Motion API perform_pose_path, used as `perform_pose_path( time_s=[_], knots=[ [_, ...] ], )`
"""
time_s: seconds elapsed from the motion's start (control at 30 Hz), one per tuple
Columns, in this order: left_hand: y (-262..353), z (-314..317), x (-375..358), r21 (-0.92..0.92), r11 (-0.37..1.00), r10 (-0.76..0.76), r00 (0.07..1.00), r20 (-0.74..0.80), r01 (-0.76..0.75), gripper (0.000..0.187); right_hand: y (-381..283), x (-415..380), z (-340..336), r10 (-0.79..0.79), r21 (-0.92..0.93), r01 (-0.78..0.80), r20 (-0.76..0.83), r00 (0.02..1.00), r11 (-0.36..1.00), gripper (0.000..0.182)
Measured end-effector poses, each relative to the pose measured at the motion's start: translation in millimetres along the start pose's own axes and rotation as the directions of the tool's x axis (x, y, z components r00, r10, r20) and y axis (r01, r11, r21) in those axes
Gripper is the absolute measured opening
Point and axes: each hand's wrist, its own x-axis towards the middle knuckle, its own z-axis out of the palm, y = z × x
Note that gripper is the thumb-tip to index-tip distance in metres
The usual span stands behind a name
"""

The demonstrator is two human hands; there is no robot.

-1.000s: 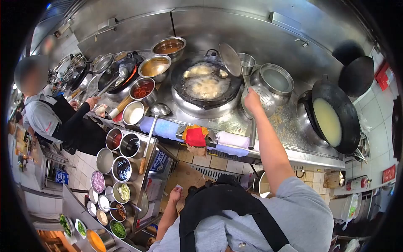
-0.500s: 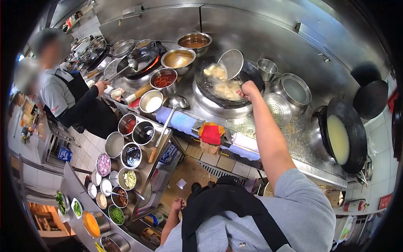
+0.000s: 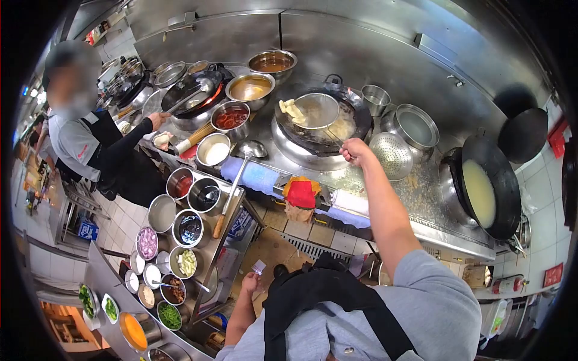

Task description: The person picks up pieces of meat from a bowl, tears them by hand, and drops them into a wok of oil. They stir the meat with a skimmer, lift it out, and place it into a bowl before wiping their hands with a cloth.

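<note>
Item: wire skimmer [image 3: 319, 110], round mesh bowl on a long thin handle. Held level over the wok [image 3: 322, 123] at the back of the steel table [image 3: 415, 186], bowl resting low among pale fried pieces [image 3: 293, 108] in oil. Right hand [image 3: 356, 150]: grip closed around the handle's near end. Left hand [image 3: 250, 283]: hanging low by the apron, grip loosely curled, apparently on nothing.

Handling, judged: stiff metal, light when bare, front-heavy once loaded; mesh hot and oily, likely slick. Best taken at the far end of the handle, away from the heat. Fried pieces probably brittle, prone to break if pressed.

Nearby: perforated colander [image 3: 393, 155], ladle [image 3: 250, 148], red cloth [image 3: 301, 194].
</note>
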Motion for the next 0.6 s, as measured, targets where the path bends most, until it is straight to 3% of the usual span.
perform_pose_path(
  time_s=[0.07,0.13,0.17,0.23,0.37,0.4,0.57,0.6],
  knots=[
    [-2,-7,1,0.052,0.998,0.032,0.999,-0.016,-0.031,0.025,7,2,-13,0.031,-0.017,-0.030,0.107,0.994,0.999,0.005],
    [9,-7,-4,-0.173,0.978,0.103,0.992,-0.068,-0.113,0.019,10,-13,-32,0.017,-0.003,-0.016,0.117,0.993,1.000,0.004],
    [22,-4,-11,-0.178,0.976,0.116,0.991,-0.072,-0.127,0.019,8,-17,-39,0.013,-0.004,-0.013,0.128,0.992,1.000,0.005],
    [22,3,-36,-0.184,0.982,-0.065,0.993,-0.104,0.045,0.020,14,-14,-31,0.043,0.037,-0.045,0.059,0.997,0.998,0.006],
    [-5,14,-38,-0.188,0.971,-0.146,0.989,0.011,0.145,0.019,24,-18,-34,-0.044,-0.012,0.047,0.175,0.984,0.999,0.009],
    [-18,14,-27,-0.238,0.964,-0.102,0.992,0.072,0.116,0.021,23,-24,-52,-0.019,0.005,0.019,0.222,0.975,1.000,0.009],
    [-7,58,-45,-0.288,0.952,-0.118,0.993,-0.018,0.108,0.022,32,-13,-56,0.028,0.103,-0.066,0.332,0.943,0.992,0.018],
    [-3,64,-45,-0.192,0.979,-0.075,0.997,-0.017,0.071,0.022,30,-13,-60,0.046,0.130,-0.089,0.302,0.952,0.987,0.019]
  ],
)
